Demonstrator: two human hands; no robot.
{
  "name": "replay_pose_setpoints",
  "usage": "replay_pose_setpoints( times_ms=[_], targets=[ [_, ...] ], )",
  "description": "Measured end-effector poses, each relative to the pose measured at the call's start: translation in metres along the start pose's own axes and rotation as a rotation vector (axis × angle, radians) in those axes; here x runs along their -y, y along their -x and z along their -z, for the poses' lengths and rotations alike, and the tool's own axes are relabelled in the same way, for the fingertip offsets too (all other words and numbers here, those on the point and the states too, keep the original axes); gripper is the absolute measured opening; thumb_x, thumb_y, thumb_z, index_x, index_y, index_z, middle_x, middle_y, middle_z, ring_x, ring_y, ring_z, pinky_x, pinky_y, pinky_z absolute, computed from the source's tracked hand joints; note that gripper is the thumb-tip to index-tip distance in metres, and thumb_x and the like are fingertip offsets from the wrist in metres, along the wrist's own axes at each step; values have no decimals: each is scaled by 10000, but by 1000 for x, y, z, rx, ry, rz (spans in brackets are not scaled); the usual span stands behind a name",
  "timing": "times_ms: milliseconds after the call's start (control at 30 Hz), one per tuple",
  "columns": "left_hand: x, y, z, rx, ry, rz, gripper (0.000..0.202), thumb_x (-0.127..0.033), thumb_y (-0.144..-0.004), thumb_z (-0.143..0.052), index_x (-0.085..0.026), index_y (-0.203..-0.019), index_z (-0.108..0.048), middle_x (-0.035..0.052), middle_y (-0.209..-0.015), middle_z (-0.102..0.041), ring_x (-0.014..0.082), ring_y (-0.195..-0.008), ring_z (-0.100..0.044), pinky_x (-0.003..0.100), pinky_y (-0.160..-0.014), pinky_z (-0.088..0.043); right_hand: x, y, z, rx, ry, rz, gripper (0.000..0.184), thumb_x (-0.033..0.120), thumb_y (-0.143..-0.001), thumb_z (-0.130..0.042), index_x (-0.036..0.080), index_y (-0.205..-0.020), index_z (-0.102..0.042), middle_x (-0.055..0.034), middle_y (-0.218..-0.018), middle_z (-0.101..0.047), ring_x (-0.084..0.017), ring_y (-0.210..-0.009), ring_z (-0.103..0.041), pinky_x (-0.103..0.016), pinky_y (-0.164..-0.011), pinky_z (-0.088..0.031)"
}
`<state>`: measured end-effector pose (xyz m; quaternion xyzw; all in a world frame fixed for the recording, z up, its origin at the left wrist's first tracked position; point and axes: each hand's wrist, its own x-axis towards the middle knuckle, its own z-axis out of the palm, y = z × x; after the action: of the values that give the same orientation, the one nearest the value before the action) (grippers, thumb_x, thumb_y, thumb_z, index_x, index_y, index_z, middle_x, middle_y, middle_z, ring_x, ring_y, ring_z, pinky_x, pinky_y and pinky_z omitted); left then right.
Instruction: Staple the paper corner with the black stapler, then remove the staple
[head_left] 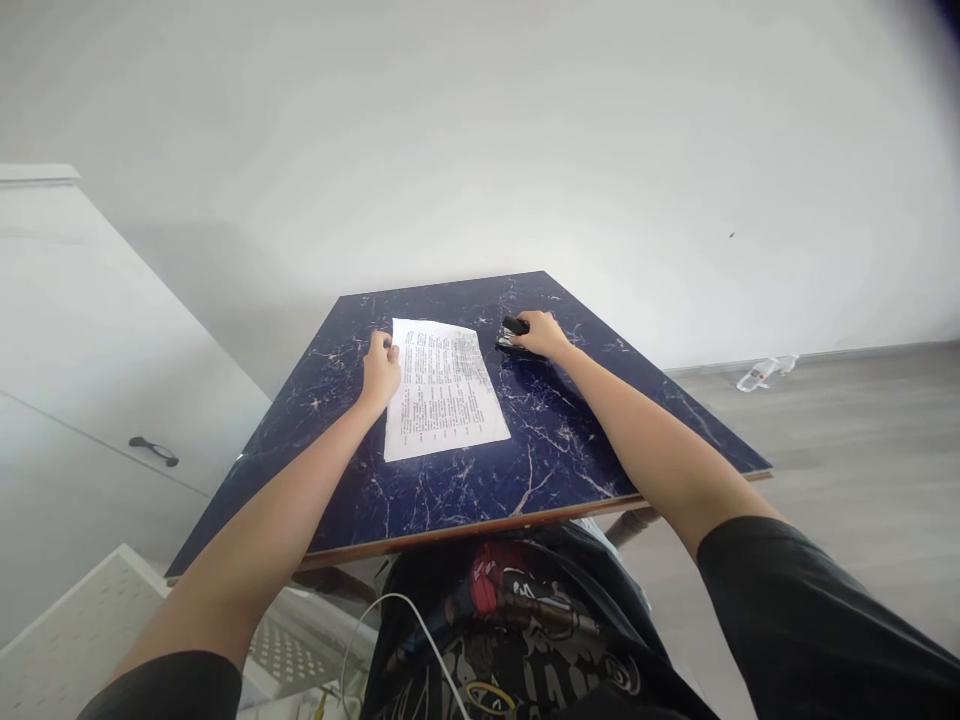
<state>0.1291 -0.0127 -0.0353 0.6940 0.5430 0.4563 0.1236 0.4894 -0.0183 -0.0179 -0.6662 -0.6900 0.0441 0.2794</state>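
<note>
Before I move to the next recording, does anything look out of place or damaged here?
A clear plastic item lies on the grey floor near the white wall, like stray litter. The white printed paper sheet has a grey, speckled patch toward its far right corner, perhaps smudging.

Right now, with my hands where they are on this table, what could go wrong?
The printed sheet could shift or crease: your left hand is only at its left edge, and the right side lies unheld. The black stapler in your right hand might pinch you if squeezed, since that hand is closed around it. The white cable looping by your shirt could snag if you back away.
</note>
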Motion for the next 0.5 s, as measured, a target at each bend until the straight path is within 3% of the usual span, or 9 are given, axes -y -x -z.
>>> replay_pose_setpoints(
  times_ms=[133,200,367,500],
  targets=[
    [-2,2,4,2,88,-10,312,-107,-963,-465,-253,-1239,-476,-53,-669,-523,172,-556,-512,308,-703,-415,-8,-4,-2,73,4,42,289,389,-818,-759,170,-1003,-725,-87,-910,-730,-247,-821,-640,-306,-708,-440],
    [-4,3,5,-7,83,-44,336,-94,-953,-458,-248,-1239,-541,-45,-669,-536,168,-556,-507,307,-710,-424,-6,-5,-1,91,-4,61,303,426,-847,-723,168,-1006,-724,-94,-905,-723,-249,-820,-635,-311,-700,-431],
    [-11,4,7,28,47,-162,361,-95,-932,-398,-198,-929,-744,50,-918,-743,219,-841,-666,332,-857,-488,-3,-3,4,163,-67,133,366,507,-836,-718,188,-1013,-734,-66,-908,-719,-225,-804,-634,-310,-695,-427],
    [-17,5,9,4,86,-192,383,-133,-955,-391,-187,-1004,-767,57,-1124,-775,235,-1021,-692,343,-951,-496,2,1,12,233,-137,174,384,521,-806,-745,193,-1007,-749,-57,-917,-719,-233,-829,-643,-324,-709,-434]
  ],
)
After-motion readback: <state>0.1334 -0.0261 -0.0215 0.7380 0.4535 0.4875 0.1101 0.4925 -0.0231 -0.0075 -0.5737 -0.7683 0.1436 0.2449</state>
